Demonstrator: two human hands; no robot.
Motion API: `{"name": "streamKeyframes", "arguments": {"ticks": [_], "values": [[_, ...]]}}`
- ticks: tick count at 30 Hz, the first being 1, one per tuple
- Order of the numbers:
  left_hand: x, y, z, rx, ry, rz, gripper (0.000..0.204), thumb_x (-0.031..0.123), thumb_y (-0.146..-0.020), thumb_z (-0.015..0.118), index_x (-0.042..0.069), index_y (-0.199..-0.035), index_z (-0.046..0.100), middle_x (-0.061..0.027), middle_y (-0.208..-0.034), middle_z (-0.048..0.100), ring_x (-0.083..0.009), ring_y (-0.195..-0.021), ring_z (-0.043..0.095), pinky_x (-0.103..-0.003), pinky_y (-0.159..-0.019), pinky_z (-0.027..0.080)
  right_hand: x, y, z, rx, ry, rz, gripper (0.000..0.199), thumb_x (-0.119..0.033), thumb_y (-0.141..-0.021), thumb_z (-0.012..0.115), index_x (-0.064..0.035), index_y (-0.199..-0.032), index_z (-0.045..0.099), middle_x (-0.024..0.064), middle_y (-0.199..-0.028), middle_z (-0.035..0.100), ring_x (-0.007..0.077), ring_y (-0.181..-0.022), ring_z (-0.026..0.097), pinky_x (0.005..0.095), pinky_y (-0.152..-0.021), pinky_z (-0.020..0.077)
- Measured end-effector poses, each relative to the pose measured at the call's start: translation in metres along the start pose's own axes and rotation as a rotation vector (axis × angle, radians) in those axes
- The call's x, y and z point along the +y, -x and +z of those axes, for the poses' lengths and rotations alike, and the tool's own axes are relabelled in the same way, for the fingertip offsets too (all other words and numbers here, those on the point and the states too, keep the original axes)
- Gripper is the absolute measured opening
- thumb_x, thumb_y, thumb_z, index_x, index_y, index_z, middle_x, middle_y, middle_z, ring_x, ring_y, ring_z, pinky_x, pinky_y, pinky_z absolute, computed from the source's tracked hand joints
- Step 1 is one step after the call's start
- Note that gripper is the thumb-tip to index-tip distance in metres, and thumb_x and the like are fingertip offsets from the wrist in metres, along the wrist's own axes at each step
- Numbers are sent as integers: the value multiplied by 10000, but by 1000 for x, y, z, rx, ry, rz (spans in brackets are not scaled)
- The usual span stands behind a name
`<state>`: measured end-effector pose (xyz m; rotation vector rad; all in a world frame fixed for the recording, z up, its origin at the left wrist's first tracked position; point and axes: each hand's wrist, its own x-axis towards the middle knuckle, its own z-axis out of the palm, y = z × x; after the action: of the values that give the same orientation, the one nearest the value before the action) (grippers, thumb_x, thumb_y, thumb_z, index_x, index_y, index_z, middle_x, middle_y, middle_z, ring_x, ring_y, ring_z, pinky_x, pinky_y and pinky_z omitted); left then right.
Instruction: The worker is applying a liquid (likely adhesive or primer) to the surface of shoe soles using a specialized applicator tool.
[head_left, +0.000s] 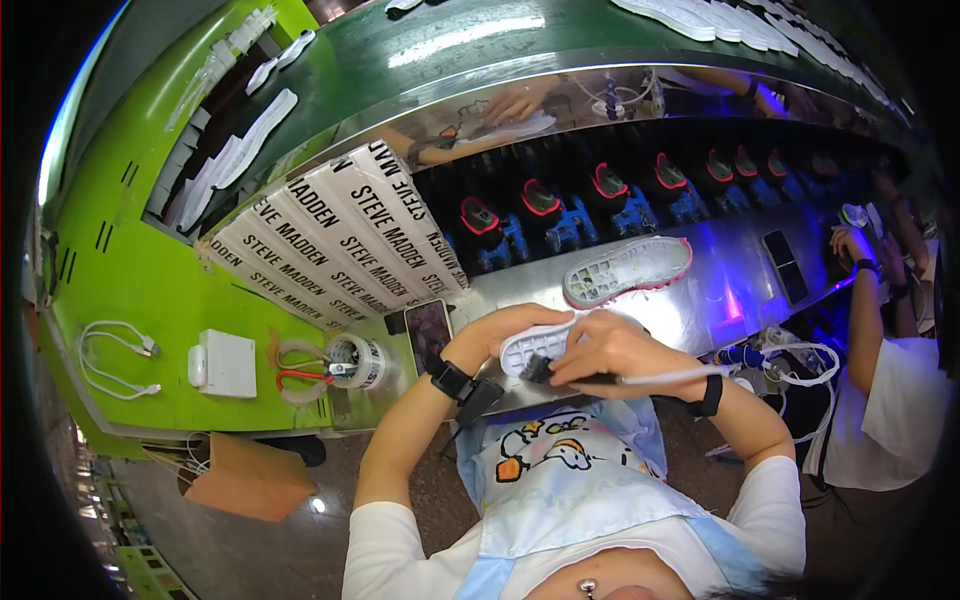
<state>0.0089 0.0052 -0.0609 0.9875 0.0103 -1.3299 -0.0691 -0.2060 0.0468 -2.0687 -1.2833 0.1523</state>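
My left hand [497,328] is closed around a white shoe sole [514,352], keeping it tilted with its gridded hollow side up. In my right hand [612,350] is a brush [537,369]; its dark bristles lie at the sole's near edge. From that hand a pale tube [665,378] runs right, past my wrist. Beyond my hands, a second white sole [625,273] with a reddish rim rests on the metal worktop [715,265], gridded side up.
A printed cardboard piece [335,240] stands left, with a phone [430,335] before it. Nearby are scissors [300,374], a tape roll [362,360] and a white box [228,363]. Shoe parts [612,180] line a rack behind. A co-worker's hand [850,243] works at right.
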Motion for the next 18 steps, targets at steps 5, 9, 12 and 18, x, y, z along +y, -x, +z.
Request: {"name": "streamKeyframes", "arguments": {"ticks": [5, 9, 12, 18], "values": [[-9, 12, -11, -24, 237, 16, 458, 344, -979, 427, -55, -1140, 583, -163, -1049, 671, -237, -849, 685, -353, -751, 565, 9, 29, -15, 232, -637, 410, 224, 10, -714, 711, -12, -937, 717, 126, -994, 676, 202, -1000, 610, 312, -878, 471], [-40, -10, 43, -158, 565, 870, 605, 420, -961, 305, 40, -1432, 318, -195, -1434, 388, -328, -1291, 418, -449, -1076, 337, 2, 11, 22, 619, -578, 385, 265, 26, -751, 686, -10, -1013, 696, 98, -1007, 683, 184, -952, 631, 298, -882, 477], [-54, -18, 59, -126, 800, 945, 584, 391, -947, 341, 57, -1427, 334, -196, -1392, 433, -310, -1213, 491, -427, -1026, 402, 8, 1, 42, 729, -672, 554, 265, 5, -758, 691, -27, -1021, 696, 88, -984, 687, 171, -910, 637, 278, -847, 484], [-53, -19, 46, -539, 1016, 893, 582, 395, -942, 376, -2, -1367, 386, -176, -1298, 505, -276, -1123, 525, -417, -972, 440, -17, -14, 68, 532, -365, 187, 213, -19, -780, 675, -26, -992, 686, 130, -936, 687, 228, -861, 670, 297, -798, 501]]}}
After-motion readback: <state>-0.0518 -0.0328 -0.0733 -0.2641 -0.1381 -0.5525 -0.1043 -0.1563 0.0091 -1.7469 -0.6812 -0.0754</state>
